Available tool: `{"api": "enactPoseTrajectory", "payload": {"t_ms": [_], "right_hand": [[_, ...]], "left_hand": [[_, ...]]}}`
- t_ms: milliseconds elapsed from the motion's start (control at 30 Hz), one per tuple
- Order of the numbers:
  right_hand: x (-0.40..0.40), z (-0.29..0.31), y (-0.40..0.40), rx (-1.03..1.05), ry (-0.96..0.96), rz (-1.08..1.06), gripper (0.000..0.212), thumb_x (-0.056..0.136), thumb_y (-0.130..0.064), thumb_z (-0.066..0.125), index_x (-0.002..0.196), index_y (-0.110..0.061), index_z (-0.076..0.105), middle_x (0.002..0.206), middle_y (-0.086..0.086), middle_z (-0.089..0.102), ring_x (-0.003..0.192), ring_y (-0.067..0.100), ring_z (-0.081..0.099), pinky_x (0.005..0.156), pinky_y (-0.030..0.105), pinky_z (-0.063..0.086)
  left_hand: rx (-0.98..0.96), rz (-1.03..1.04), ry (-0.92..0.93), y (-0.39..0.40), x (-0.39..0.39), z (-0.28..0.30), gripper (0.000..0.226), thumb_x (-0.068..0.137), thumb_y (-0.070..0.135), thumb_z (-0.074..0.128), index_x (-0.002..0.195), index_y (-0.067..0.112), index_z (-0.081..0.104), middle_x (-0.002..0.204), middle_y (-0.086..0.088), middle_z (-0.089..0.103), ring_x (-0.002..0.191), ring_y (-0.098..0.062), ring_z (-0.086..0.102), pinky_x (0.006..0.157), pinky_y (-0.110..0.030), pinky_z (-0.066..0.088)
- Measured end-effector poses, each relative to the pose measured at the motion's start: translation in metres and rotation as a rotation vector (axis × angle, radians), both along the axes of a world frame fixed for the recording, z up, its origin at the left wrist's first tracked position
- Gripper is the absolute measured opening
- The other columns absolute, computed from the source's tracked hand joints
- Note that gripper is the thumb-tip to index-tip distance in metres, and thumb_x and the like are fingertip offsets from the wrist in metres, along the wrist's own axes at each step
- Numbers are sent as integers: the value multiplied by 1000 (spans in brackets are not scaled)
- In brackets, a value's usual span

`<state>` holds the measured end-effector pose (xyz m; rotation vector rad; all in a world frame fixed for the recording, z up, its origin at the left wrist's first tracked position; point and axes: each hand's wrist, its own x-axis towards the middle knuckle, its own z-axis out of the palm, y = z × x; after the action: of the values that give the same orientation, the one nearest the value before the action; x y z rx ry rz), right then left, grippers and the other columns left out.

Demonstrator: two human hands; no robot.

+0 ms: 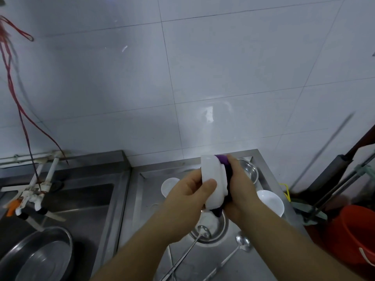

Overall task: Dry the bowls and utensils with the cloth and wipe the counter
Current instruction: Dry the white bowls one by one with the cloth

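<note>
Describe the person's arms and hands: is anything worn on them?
Both forearms are bare as far as the view shows; no sleeves appear. The left hand and right hand wear no gloves. No rings, watch or markings are visible.

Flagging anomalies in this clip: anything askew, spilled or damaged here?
Nothing spilled or broken. The left hand holds a white bowl on edge while the right hand rubs it with the purple cloth. Only oddity: red cords dangle down the wall to the tap.
</note>
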<state>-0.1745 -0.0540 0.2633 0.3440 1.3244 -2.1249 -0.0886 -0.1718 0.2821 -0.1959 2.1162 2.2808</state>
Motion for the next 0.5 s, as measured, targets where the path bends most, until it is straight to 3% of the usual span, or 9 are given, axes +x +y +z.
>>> {"api": "enactPoseTrajectory", "payload": {"t_ms": [67,133,200,300,367,433,500], "right_hand": [[0,2,2,-39,-109,29,48,90,-60,59,91,-15,74,82,11,65,66,30,65,60,35,49],[2,-1,6,-71,-157,41,51,87,-59,56,77,-13,76,79,10,65,67,31,64,65,37,47],[5,-4,9,-92,-181,41,51,87,-57,60,73,-11,77,77,10,67,69,31,68,71,42,50],[8,0,10,-151,-194,-4,50,91,-48,65,64,-7,77,65,9,65,59,27,71,59,38,60],[9,3,9,-175,-159,1,50,97,-48,60,69,-8,71,63,8,59,55,26,65,51,35,54],[8,6,7,-101,-108,-4,45,93,-55,63,87,-11,66,76,12,57,63,32,60,52,35,46],[9,9,6,-16,-56,-39,42,88,-58,67,93,-16,71,88,16,62,70,35,62,54,36,45]], "left_hand": [[-183,-44,87,2,4,-6,26,103,38,58,123,26,69,102,-9,73,85,-35,71,76,-49,64],[-332,-80,117,4,7,-12,21,102,46,55,117,36,66,90,3,69,76,-16,66,71,-33,58],[-430,-138,132,4,9,-15,11,102,44,55,110,50,61,85,15,67,76,-7,65,71,-22,53],[-492,-166,163,3,11,-14,33,101,29,61,113,59,60,95,25,70,85,1,68,74,-11,52],[-399,-144,139,2,8,-8,33,97,27,64,119,52,64,104,18,74,90,-4,71,78,-19,57],[-253,-100,82,2,2,1,33,92,40,66,125,41,67,111,9,77,96,-11,75,84,-35,63],[-195,-36,19,-3,-4,11,41,88,49,69,128,38,69,117,8,79,107,-15,76,91,-43,64]]}}
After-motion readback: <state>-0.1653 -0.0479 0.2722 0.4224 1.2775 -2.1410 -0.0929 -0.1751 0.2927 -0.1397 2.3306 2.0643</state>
